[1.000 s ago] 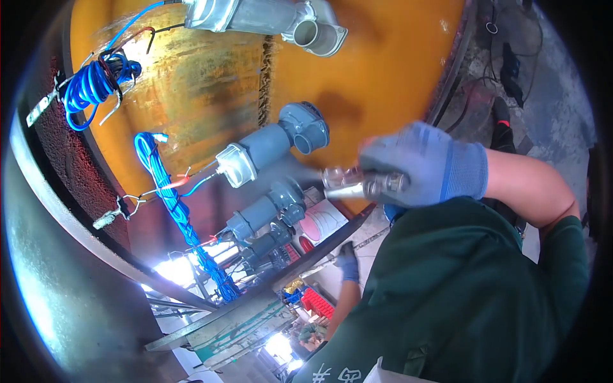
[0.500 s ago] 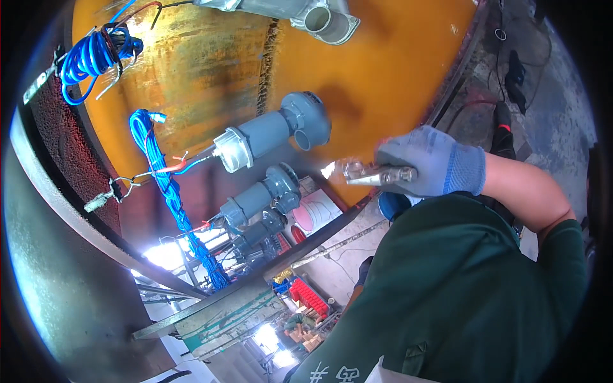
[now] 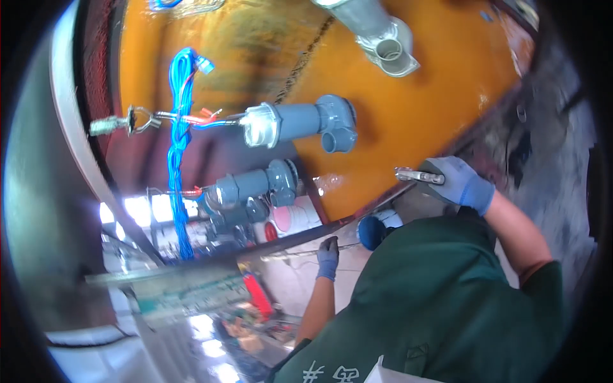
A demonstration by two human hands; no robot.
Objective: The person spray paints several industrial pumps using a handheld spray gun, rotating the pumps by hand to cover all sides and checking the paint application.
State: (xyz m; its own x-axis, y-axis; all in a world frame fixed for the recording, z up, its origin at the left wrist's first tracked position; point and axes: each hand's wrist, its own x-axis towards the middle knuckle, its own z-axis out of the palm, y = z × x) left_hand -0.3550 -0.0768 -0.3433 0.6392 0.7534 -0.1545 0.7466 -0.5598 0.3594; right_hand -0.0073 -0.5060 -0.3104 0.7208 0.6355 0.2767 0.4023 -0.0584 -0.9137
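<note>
by the orange panel's edge, right hand grips metal tool, fittings well apart; left hand: closure unclear.

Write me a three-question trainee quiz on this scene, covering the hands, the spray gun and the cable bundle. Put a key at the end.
1. True or false: the left hand holds the metal spray gun.
2. Multiple choice: what is the main colour of the hanging cable bundle?
A. Yellow
B. Blue
C. Green
3. Fill in the blank: both of the person's hands wear ____.

Key:
1. False; the right hand holds it.
2. B.
3. Gloves.
</note>
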